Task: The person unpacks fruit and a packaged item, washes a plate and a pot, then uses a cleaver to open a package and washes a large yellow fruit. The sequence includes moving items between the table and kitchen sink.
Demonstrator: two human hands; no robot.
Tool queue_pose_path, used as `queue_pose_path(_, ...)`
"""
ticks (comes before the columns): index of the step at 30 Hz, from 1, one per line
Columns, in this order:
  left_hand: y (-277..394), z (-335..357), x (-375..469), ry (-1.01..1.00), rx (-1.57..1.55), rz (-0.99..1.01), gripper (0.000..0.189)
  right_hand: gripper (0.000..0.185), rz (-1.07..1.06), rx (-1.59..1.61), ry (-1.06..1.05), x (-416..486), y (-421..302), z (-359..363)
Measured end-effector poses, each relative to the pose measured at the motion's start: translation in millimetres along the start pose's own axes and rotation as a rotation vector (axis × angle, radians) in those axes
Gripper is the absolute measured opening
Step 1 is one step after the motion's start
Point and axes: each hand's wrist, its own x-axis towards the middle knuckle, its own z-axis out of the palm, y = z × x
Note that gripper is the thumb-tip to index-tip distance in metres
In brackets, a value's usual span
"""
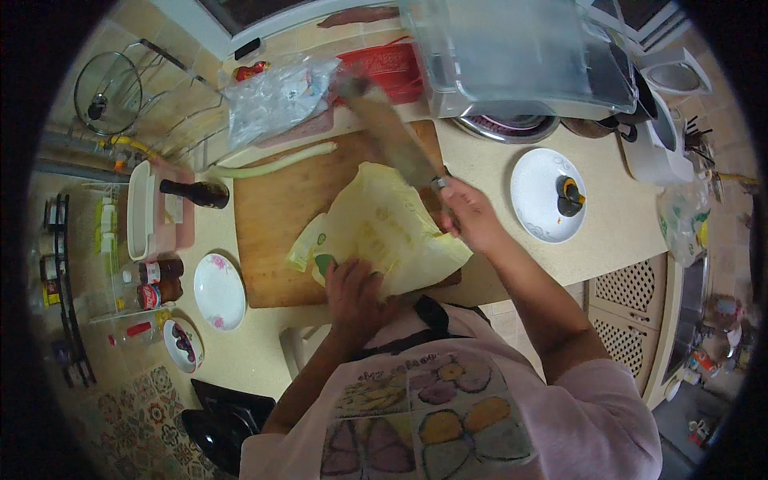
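My right hand (471,214) grips the handle of a broad-bladed kitchen knife (396,138), probably a cleaver. The blade looks motion-blurred and points toward the back of the counter, over a wooden cutting board (270,231). A pale yellow plastic bag (384,222) with green printing is spread across the board, and whatever may lie beneath it is hidden. On the bag's near edge rests my left hand (355,294), fingers pressed down. A length of scallion or leek (288,161) lies along the board's far left side.
Right of the board is a white plate (528,204) with dark egg-like pieces (569,197). At left stand a dark bottle (198,193), a flowered plate (210,300) and a small bowl (195,354). Behind are a crumpled clear bag (276,96), a red basket (384,69) and a translucent bin (510,54).
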Motion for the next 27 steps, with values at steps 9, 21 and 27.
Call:
queue_pose_path(9,10.5,-33.6,22.1,-0.096,0.131,0.020,0.044,0.039,-0.424,-1.103,0.294,31.2,33.6,0.0)
queue_pose_path(21,-6.5,-24.3,114.6,-0.583,0.014,0.279,0.049,0.034,0.020,-0.074,-0.223,28.6,40.9,19.7)
queue_pose_path(27,-8.3,-33.2,121.4,-0.755,-0.047,0.372,0.054,0.034,-0.043,-0.337,-0.354,15.4,15.8,38.2)
